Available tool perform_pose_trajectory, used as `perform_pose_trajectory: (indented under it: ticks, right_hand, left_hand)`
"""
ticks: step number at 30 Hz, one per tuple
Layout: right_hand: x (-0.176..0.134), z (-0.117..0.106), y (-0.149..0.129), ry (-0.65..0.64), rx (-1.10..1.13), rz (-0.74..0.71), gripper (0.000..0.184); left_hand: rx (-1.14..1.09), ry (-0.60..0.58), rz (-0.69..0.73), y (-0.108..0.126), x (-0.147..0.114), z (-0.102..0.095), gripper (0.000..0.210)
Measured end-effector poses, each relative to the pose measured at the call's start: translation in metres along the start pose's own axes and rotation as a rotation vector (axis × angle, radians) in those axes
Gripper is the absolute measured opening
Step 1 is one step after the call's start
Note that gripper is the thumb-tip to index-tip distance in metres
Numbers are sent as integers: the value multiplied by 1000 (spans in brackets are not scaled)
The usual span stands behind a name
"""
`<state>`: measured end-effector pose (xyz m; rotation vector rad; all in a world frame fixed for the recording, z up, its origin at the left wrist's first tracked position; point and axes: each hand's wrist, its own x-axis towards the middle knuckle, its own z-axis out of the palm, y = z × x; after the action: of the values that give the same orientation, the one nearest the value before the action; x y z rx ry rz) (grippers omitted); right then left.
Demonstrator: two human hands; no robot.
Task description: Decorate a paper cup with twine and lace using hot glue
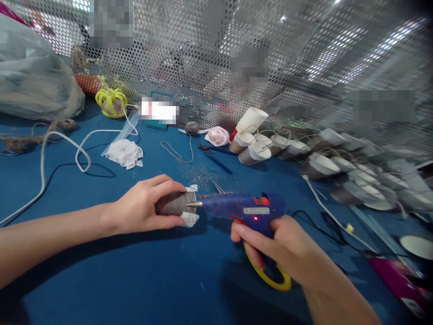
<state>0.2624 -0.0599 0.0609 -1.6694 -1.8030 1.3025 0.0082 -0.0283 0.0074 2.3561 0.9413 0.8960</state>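
Note:
My left hand [137,207] is wrapped around a cup covered in grey twine [172,203], which lies on its side on the blue table. White lace [191,220] sticks out at the cup's rim. My right hand [280,241] grips a blue hot glue gun [230,207] with its small red light on. The metal nozzle points left and is at the twine near the rim; whether it touches I cannot tell. Below the glue gun shows the yellow handle of scissors [283,283], partly hidden by my right hand.
Behind the hands lie pliers [218,161], a ball of grey yarn [191,127], a pink fabric rose [217,136] and bunched white lace [124,153]. Several twine-wrapped cups [255,153] stand at the right. A white cable [43,158] loops across the left; perforated metal [196,58] rises behind.

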Motion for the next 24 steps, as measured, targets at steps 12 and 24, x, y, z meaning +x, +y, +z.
perform_pose_trajectory:
  ticks: [12,24]
  right_hand:
    - [9,1,7,67,262,-44,26]
    - [1,6,-3,-20,117,-3,25]
  left_hand:
    - [258,92,215,-3,-2,0,46]
    - [173,93,21,-2,-2,0,50]
